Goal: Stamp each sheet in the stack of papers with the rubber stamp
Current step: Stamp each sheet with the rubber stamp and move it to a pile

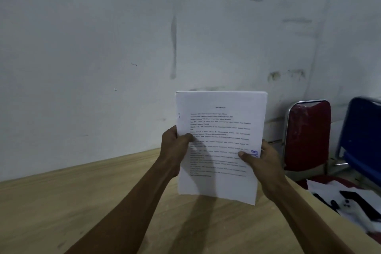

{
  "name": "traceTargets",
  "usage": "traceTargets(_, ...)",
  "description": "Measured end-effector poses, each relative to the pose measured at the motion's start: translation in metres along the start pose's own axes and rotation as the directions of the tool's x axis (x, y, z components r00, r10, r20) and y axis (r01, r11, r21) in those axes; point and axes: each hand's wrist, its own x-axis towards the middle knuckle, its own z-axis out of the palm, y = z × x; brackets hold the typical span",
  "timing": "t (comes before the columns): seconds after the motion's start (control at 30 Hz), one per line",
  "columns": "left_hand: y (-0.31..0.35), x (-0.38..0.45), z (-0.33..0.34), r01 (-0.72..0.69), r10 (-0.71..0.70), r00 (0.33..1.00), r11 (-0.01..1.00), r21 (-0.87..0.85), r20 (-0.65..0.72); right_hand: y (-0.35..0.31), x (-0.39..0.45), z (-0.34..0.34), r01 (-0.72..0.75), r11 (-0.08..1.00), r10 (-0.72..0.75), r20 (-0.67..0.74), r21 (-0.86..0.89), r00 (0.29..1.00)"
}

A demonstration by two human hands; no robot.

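You are holding the stack of papers (220, 142) upright in front of you, lifted off the wooden table (82, 202), its printed face turned toward you. Your left hand (175, 146) grips the stack's left edge about halfway up, thumb curled over the front of the top sheet; the fingers behind the paper are hidden. Your right hand (260, 161) grips the right edge a little lower, thumb pressed flat on the page, and its other fingers are likewise out of sight behind the stack.

The top sheet carries a centred heading and lines of text, too blurred to read. A blue stamp mark (255, 153) sits at the sheet's right edge, just beside your right thumb and partly covered by your hand, so its shape cannot be made out. Whether the stack's lower edge touches the table cannot be told.

To the far right stand a red chair (307, 136) and a blue chair (362, 138), the blue one cut off by the picture's edge. On the near right lie white sheets (329, 187) with dark objects (354, 198) on them, blurred and cut off. Behind everything is a scuffed white wall (103, 47).
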Motion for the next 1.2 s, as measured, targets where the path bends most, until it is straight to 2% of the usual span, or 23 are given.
traceTargets(0.4,-0.007,0.013,-0.003,-0.024,0.017,0.997,0.995,0.102,0.069,0.000,0.009,-0.001,-0.002,0.995,0.005,0.034,-0.095,0.999)
traceTargets(0.53,-0.004,0.025,-0.003,-0.062,0.045,0.992,0.989,0.135,0.122,-0.008,0.028,-0.002,0.019,0.989,-0.021,-0.010,-0.147,1.000)
traceTargets(0.6,-0.007,0.035,0.003,-0.015,-0.001,0.993,0.990,0.137,0.118,-0.008,0.042,-0.001,0.001,0.982,-0.008,-0.040,-0.189,0.999)
traceTargets(0.7,-0.020,0.046,0.015,0.165,-0.172,0.985,0.975,0.146,0.034,0.002,0.062,0.000,-0.082,0.946,0.065,-0.064,-0.315,0.996)
traceTargets(0.8,-0.043,0.049,0.026,0.371,-0.367,0.929,0.917,0.145,-0.054,0.020,0.077,0.003,-0.178,0.843,0.182,-0.043,-0.507,0.982)
traceTargets(0.87,-0.061,0.050,0.031,0.460,-0.452,0.888,0.875,0.151,-0.084,0.034,0.083,0.006,-0.193,0.756,0.233,-0.018,-0.626,0.972)
traceTargets(1.0,-0.094,0.065,0.035,0.501,-0.490,0.865,0.831,0.241,-0.110,0.063,0.093,0.015,-0.178,0.630,0.261,-0.010,-0.756,0.965)
traceTargets(1.2,-0.115,0.100,0.042,0.510,-0.489,0.860,0.804,0.307,-0.147,0.100,0.118,0.024,-0.173,0.564,0.250,-0.032,-0.807,0.968)
